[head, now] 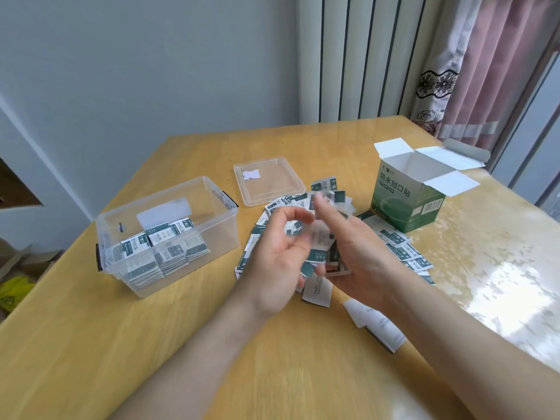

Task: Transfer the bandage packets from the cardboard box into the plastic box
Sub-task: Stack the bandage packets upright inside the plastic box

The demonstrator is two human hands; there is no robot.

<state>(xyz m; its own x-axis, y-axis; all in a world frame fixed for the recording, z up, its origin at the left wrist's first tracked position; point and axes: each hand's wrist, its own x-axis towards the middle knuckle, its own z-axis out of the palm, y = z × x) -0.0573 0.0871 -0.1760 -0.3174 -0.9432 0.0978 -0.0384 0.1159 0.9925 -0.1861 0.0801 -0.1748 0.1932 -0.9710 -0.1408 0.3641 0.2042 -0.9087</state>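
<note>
Tidiness is what this step seems to call for. On the left of the pale wooden table [151,344] stands the clear, open-topped plastic storage box [209,234]. The small green-and-white bandage packets [163,247] already in it sit in close rows across its floor. Whatever goes in next ought to arrive squared up, edges flush, and be set into a gap rather than dropped on top. The box's flat, clear plastic lid [269,180] lies on the table behind, out of the way.

Right of the box, raised over the table, the left hand [272,256] has its fingers curled in towards the thumb. It looks to be pinching a single packet at the fingertips, though the blur there leaves me unsure. Facing it, the right hand [363,247] grips a short stack of packets between thumb and palm, its forefinger stuck out straight. The best way, I think, is to feed each packet onto that stack the same way up and tap it level. Then carry it low across the table so nothing slides free.

The packets themselves are flat paper squares, white with a dark green band and fine print, thin and slippery-looking. Many more lie fanned in a loose heap [400,241] on the table beneath and around both hands, some turned blank side up. At the far right the green cardboard carton [406,201] stands upright with its white flaps splayed open. No packets show above its rim, so the emptying looks done and the heap is the work that remains.
</note>
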